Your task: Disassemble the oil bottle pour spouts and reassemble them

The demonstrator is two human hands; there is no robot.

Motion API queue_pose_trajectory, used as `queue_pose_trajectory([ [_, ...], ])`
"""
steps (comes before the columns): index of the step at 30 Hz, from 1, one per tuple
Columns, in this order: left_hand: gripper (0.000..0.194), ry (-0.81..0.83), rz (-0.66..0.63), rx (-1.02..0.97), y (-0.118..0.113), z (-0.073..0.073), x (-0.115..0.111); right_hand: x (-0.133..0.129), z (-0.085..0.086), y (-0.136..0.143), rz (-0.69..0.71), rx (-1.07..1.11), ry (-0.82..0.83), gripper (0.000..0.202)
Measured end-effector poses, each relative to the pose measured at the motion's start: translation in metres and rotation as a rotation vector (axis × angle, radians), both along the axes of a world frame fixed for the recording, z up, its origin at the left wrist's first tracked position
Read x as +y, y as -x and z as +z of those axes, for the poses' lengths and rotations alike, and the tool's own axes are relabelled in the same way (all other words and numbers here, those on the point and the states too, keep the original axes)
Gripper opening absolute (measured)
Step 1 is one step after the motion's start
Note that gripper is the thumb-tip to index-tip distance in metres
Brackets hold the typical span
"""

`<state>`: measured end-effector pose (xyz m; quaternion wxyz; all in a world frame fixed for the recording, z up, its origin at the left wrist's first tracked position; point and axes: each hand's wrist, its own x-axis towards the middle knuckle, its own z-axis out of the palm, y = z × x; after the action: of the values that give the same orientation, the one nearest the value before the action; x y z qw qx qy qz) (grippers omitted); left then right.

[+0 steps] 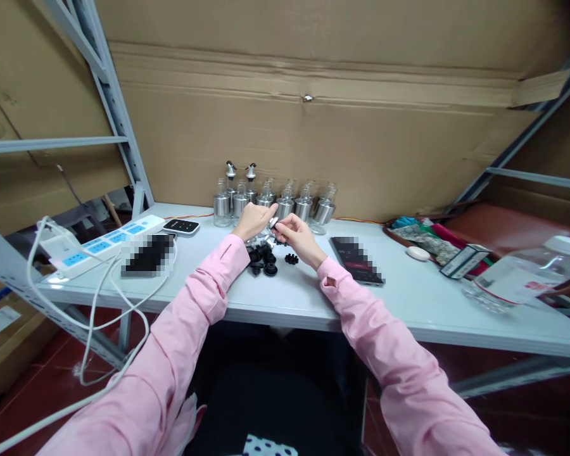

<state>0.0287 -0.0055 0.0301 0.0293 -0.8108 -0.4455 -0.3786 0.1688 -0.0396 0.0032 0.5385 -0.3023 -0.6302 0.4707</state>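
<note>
My left hand [253,220] is closed, its fingers mostly turned away from view, just above the loose parts on the table. Beside it, my right hand [298,235] pinches a small silver-and-black pourer piece [273,223] between thumb and fingertips. What my left fingers grip is hidden. Beneath the hands lie several black stopper parts [264,258] in a pile, with silver pourer parts [266,240] partly covered by the hands. A ridged black part [291,259] lies near my right wrist. Behind, glass bottles with steel sleeves [285,206] stand in rows; two carry pourer tops [251,170].
On the left of the white table [294,297] are a power strip [114,244], white cables [95,304], a white-edged device [181,227] and a blurred dark item [148,255]. A phone [357,259] lies right; farther over are a small box [465,261] and a plastic bottle [527,275]. Cardboard [313,145] stands behind.
</note>
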Motion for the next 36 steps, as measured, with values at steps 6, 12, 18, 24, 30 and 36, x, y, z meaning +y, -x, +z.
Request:
queue_pose_trajectory([
  [6,0.054,0.067,-0.063,-0.061,0.007,0.002,0.009,-0.004,0.004,0.003,-0.267,-0.267,-0.333,0.023],
  [12,0.055,0.032,-0.058,-0.08,0.011,0.001,0.01,-0.003,0.004,0.001,-0.41,-0.576,-0.696,0.01],
  [18,0.053,0.088,-0.056,-0.044,0.021,0.004,0.009,0.003,0.008,0.0,-0.359,-0.842,-1.003,0.015],
  [24,0.054,0.005,-0.054,-0.037,0.017,0.001,0.001,0.002,0.013,-0.007,-0.312,-0.773,-0.983,0.013],
  [30,0.052,-0.417,-0.031,-0.174,0.003,-0.001,-0.015,-0.002,0.011,-0.008,0.055,-0.149,-0.182,0.023],
  [36,0.049,-0.697,-0.014,-0.092,0.008,0.002,-0.021,-0.004,0.015,-0.001,0.262,-0.001,0.123,0.045],
])
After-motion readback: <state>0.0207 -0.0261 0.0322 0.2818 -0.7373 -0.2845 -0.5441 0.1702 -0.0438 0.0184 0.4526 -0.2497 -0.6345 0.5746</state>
